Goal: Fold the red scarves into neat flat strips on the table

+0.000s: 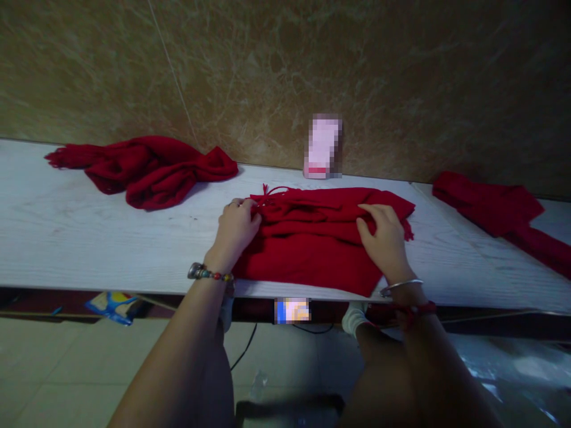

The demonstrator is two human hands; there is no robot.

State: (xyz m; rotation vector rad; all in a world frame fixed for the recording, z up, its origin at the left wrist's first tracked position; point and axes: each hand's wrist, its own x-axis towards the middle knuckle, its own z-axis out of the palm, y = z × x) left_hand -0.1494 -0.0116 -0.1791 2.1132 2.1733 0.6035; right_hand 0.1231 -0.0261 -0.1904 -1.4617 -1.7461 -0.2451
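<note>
A red fringed scarf lies on the white wood-grain surface in front of me, gathered into lengthwise folds along its far half. My left hand is closed on its far left corner, beside some loose fringe. At the right part of the same scarf, my right hand has its thumb and fingers around a fold, with a small gap of red cloth showing between them. Fringe sticks out at the scarf's right end. The undersides of my fingers are partly hidden.
A crumpled red scarf lies to the left, and more red cloth to the right. A blurred pink object leans on the marbled wall. Below the white ledge is a blue and yellow package.
</note>
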